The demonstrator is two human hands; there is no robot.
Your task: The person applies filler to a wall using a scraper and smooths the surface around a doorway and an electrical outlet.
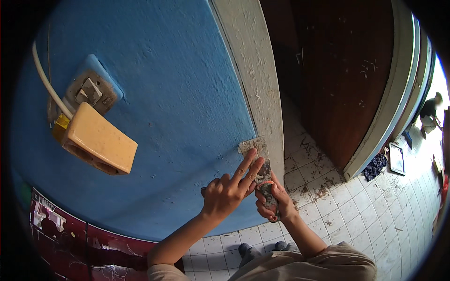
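Observation:
My right hand (279, 201) is wrapped around the handle of a scraper (258, 149), whose wide blade is crusted with pale residue. The blade points up and lies over the edge where the blue wall (178, 112) meets the pale door frame (255, 56). Two stretched fingers of my left hand (225, 194) reach onto the blade. Its other fingers are curled, and a short dark end (203, 191) sticks out beside them. It seems to belong to something in that hand, mostly hidden.
A cream-orange box-like fitting (103, 140) on a white cable juts out near a wall switch (91, 91). A dark red cabinet (70, 239) stands lower left. Right of the frame are a brown door (347, 84) and white floor tiles (337, 210) with scattered debris. Far right, a person (429, 114) crouches.

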